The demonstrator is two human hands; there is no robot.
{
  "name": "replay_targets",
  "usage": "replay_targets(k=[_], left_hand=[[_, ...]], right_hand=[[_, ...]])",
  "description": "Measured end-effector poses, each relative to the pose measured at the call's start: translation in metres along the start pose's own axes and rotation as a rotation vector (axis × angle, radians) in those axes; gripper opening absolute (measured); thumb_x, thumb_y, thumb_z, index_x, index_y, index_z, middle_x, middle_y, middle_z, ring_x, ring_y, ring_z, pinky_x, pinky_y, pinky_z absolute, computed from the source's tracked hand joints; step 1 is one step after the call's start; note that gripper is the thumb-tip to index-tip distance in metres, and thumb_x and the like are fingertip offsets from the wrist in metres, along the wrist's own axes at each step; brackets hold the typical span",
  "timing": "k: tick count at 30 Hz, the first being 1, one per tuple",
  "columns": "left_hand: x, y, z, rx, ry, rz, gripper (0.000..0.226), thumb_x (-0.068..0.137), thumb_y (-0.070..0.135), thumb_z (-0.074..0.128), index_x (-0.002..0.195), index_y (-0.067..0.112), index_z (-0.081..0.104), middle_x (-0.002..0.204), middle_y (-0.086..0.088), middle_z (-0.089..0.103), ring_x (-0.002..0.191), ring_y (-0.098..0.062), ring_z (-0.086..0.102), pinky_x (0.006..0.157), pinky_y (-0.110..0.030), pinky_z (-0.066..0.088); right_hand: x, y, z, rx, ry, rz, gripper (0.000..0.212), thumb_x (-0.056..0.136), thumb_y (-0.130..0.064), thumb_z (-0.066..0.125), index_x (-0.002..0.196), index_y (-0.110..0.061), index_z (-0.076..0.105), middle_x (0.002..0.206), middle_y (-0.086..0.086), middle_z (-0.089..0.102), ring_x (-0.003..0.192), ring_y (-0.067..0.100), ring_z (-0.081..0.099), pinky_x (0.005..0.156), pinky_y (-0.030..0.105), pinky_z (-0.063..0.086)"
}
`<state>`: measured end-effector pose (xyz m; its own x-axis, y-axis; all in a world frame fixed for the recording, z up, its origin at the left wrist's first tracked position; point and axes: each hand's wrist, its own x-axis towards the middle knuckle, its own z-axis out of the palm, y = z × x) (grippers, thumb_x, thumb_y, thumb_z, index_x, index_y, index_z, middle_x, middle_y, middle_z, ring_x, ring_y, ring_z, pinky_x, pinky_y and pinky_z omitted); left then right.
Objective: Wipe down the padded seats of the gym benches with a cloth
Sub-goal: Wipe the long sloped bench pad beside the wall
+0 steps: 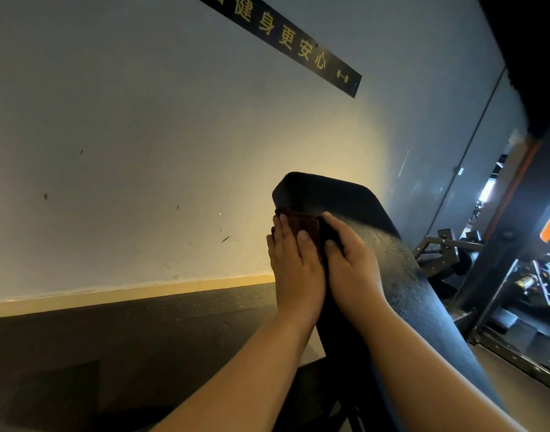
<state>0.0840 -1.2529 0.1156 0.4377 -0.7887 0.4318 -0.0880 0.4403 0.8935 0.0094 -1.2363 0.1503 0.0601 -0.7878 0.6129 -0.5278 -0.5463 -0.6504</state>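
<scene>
A black padded bench pad [389, 263] slopes up and away from me toward the wall. A dark brown cloth [301, 224] lies over its left edge near the top. My left hand [294, 263] presses flat on the cloth with straight fingers against the pad's left side. My right hand [351, 266] lies on the pad's top face beside it, its fingers reaching onto the cloth's right part. Most of the cloth is hidden under both hands.
A pale wall [142, 151] with a black sign strip [286, 39] stands close behind the bench. Dark rubber floor [111, 353] spreads to the left. A mirror [473, 169] and a black metal rack frame [498, 275] with weights stand on the right.
</scene>
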Motion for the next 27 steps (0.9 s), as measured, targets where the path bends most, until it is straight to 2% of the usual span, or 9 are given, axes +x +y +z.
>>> replay_targets(k=[3,7,11,18,20,24,27], left_hand=[[-0.052,-0.009,0.002,0.006,-0.046,-0.004,0.054,0.105,0.046,0.013,0.157,0.042,0.002,0.164,0.025,-0.001,0.148,0.004,-0.013,0.123,-0.028,-0.003],[-0.047,-0.011,-0.004,0.075,-0.101,0.033,0.054,0.105,0.044,0.014,0.157,0.04,-0.001,0.163,0.027,-0.006,0.147,0.005,-0.016,0.125,-0.031,-0.003],[-0.003,0.001,-0.004,0.058,-0.026,0.019,0.053,0.108,0.041,0.016,0.159,0.035,0.005,0.165,0.019,-0.001,0.151,-0.005,-0.011,0.123,-0.029,-0.005],[-0.065,-0.013,-0.001,0.02,-0.044,0.098,0.058,0.102,0.048,0.015,0.158,0.038,0.004,0.162,0.029,-0.004,0.144,0.012,-0.017,0.119,-0.019,-0.005],[-0.054,-0.01,-0.002,0.031,-0.051,0.086,0.056,0.104,0.045,0.016,0.158,0.037,0.005,0.163,0.026,-0.002,0.146,0.008,-0.015,0.121,-0.022,-0.004],[0.013,0.009,-0.003,0.042,0.003,-0.004,0.052,0.109,0.038,0.019,0.16,0.031,0.009,0.167,0.013,0.006,0.154,-0.012,-0.004,0.124,-0.035,0.0],[0.016,0.007,-0.001,0.04,0.018,0.005,0.052,0.109,0.037,0.019,0.159,0.03,0.01,0.167,0.012,0.007,0.154,-0.014,-0.003,0.124,-0.036,0.0]], right_hand=[[-0.004,0.0,-0.006,-0.041,-0.053,0.012,0.047,0.104,-0.016,0.045,0.141,-0.044,0.049,0.142,-0.019,0.053,0.128,0.001,0.049,0.109,0.029,0.043],[-0.017,0.005,-0.019,-0.261,-0.22,-0.133,0.053,0.105,-0.01,0.039,0.151,-0.035,0.039,0.158,-0.022,0.031,0.144,-0.006,0.025,0.119,0.021,0.023],[-0.024,0.013,-0.019,-0.244,-0.097,-0.155,0.047,0.105,-0.014,0.042,0.149,-0.034,0.043,0.154,-0.022,0.038,0.139,-0.009,0.031,0.115,0.016,0.026],[-0.021,0.02,-0.019,-0.195,-0.07,-0.148,0.043,0.104,-0.015,0.047,0.141,-0.037,0.053,0.147,-0.027,0.045,0.131,-0.018,0.036,0.102,0.001,0.027],[-0.022,0.019,-0.018,-0.177,-0.069,-0.148,0.042,0.103,-0.015,0.048,0.14,-0.035,0.054,0.146,-0.028,0.046,0.13,-0.02,0.036,0.101,-0.003,0.026],[-0.02,0.018,-0.018,-0.211,-0.078,-0.18,0.043,0.103,-0.02,0.049,0.143,-0.035,0.052,0.148,-0.03,0.042,0.132,-0.02,0.032,0.1,-0.006,0.02],[-0.019,0.019,-0.018,-0.228,-0.09,-0.173,0.043,0.103,-0.022,0.049,0.144,-0.035,0.051,0.149,-0.029,0.041,0.136,-0.017,0.031,0.101,-0.006,0.018]])
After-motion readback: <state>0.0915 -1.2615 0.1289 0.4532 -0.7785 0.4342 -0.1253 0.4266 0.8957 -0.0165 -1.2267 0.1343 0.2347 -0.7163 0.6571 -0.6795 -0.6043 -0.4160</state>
